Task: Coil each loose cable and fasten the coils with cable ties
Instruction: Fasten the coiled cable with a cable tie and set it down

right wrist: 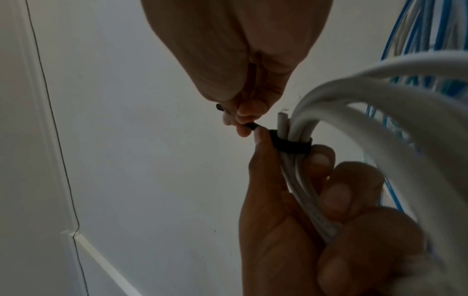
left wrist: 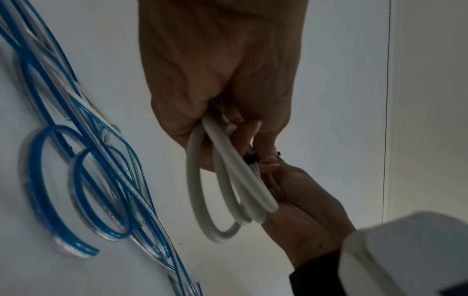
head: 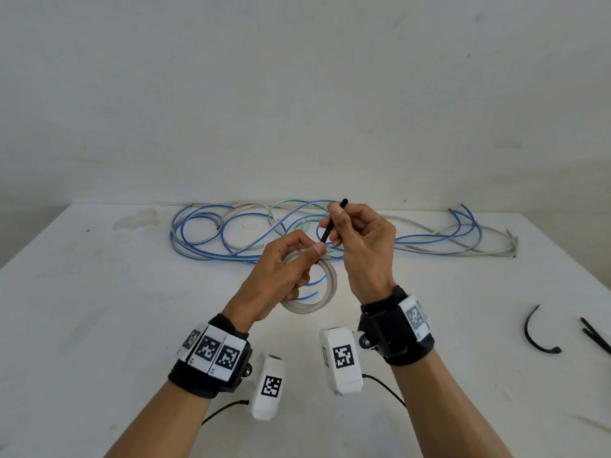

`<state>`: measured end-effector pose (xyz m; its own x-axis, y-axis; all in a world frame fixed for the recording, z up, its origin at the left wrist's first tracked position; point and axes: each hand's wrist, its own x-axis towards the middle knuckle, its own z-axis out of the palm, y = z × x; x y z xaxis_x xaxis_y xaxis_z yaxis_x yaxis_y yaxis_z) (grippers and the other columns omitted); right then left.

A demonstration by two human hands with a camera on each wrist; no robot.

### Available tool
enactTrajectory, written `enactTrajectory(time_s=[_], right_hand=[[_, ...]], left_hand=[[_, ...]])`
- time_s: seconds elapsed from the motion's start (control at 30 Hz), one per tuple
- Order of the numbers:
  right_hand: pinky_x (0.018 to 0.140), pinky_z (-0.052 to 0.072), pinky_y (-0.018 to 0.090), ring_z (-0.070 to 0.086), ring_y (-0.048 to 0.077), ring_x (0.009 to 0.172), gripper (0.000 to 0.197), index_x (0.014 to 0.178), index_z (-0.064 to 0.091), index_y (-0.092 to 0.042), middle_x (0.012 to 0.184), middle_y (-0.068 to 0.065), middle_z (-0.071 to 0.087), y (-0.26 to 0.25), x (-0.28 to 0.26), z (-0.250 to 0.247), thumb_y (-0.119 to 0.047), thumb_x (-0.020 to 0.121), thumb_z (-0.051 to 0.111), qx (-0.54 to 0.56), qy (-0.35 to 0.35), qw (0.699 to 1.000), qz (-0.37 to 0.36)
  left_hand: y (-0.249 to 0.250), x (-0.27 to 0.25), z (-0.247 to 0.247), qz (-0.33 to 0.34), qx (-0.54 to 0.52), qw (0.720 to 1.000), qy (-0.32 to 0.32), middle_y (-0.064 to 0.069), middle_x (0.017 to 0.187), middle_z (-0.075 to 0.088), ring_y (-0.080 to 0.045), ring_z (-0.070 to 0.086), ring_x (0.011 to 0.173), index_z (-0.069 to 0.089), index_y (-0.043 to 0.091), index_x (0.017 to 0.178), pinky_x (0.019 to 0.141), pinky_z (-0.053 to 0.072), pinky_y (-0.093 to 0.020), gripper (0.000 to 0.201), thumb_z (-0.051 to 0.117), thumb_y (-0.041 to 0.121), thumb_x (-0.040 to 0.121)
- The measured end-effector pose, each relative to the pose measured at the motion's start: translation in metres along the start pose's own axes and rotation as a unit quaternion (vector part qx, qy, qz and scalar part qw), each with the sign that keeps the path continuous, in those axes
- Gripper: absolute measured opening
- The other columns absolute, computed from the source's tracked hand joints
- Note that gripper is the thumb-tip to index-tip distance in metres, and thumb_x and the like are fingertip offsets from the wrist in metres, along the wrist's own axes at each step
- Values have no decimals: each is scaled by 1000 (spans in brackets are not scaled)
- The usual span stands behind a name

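So the left hand (head: 279,276) has its fingers curled around a white coil (head: 325,292), holding it up just above the table (head: 99,292). A black tie (right wrist: 291,147) is looped snug around the coil's strands, with the left thumb pressed right beside the loop. The right hand (head: 362,246) pinches the tie's free tail between thumb and fingertips, and the tail sticks up past the thumb. The loose cables (head: 211,236), blue and grey, lie tangled along the table's far edge. Spare ties (head: 537,332) sit off to the right, well apart from the hands.
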<state>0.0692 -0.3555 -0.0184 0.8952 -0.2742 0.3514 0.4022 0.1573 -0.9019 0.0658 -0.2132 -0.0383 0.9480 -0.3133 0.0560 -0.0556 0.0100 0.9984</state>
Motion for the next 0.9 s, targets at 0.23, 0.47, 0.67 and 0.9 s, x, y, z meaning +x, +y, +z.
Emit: enactTrajectory(time_s=[0.23, 0.47, 0.67, 0.9], right_hand=[[56, 45, 23, 49, 15, 55, 14, 87, 67, 1, 75, 14, 69, -5, 2, -3, -7, 98, 65, 2, 25, 999, -24], [63, 49, 24, 58, 18, 67, 22, 105, 69, 4, 90, 14, 74, -5, 14, -12, -17, 100, 65, -28, -43, 999, -5], [71, 57, 24, 75, 21, 89, 15, 107, 76, -23, 99, 9, 78, -2, 10, -15, -22, 93, 74, -171, -240, 950, 106], [72, 61, 32, 77, 23, 85, 26, 113, 72, -13, 92, 12, 79, -3, 14, -25, -15, 88, 78, -177, -244, 941, 153]], left_hand=[[6, -1, 7, 36, -1, 999, 3, 6, 55, 38, -9, 31, 42, 57, 9, 86, 41, 25, -19, 21, 64, 24, 99], [4, 2, -4, 36, -31, 998, 50, 11, 61, 50, -11, 38, 51, 65, 3, 108, 49, 39, -25, 18, 60, 19, 100], [5, 6, -19, 36, -135, 986, 92, 2, 64, 35, -9, 26, 52, 54, -5, 115, 45, 25, -21, 25, 53, 17, 103], [0, 5, -16, 30, -181, 980, 71, 9, 63, 49, -9, 32, 56, 62, 6, 111, 52, 38, -21, 17, 52, 17, 103]])
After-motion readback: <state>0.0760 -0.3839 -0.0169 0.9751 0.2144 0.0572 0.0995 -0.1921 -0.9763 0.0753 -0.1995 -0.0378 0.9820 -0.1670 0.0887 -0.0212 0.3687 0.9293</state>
